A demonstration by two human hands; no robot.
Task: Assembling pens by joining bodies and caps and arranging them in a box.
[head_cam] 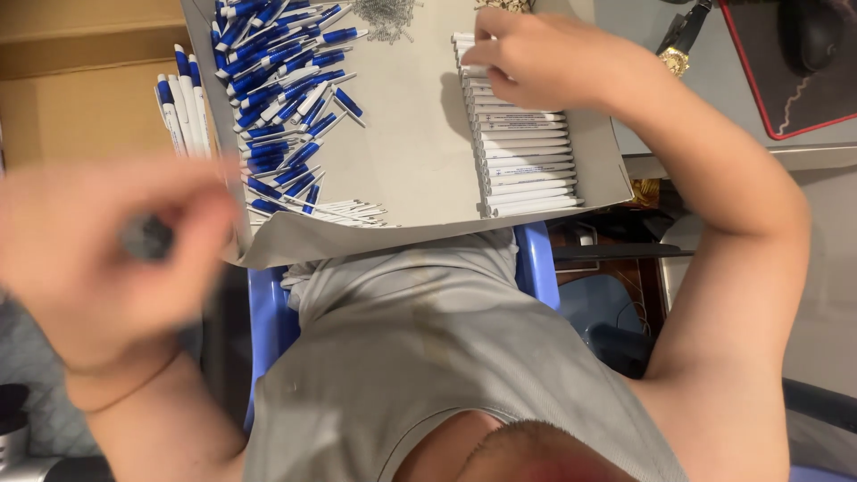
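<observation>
- Reaching across the grey cardboard tray (pixel 420 170) on your lap, your right hand (pixel 536 58) pinched the top of the row of white plastic pen barrels (pixel 527 156); light, stiff and slick, they likely wanted gripping mid-barrel.
- Your left hand (pixel 107 254) was blurred, curled round something small and dark; I couldn't tell what.
- Finished blue-and-white pens (pixel 277 89) lay heaped left.

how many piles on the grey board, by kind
blue-and-white pens: 1 heap
white barrels: 1 row, right hand on it
metal springs: 1 pile
thin white refills: 1 cluster
unclear bits at top edge: 1 pile
total: 5
</observation>
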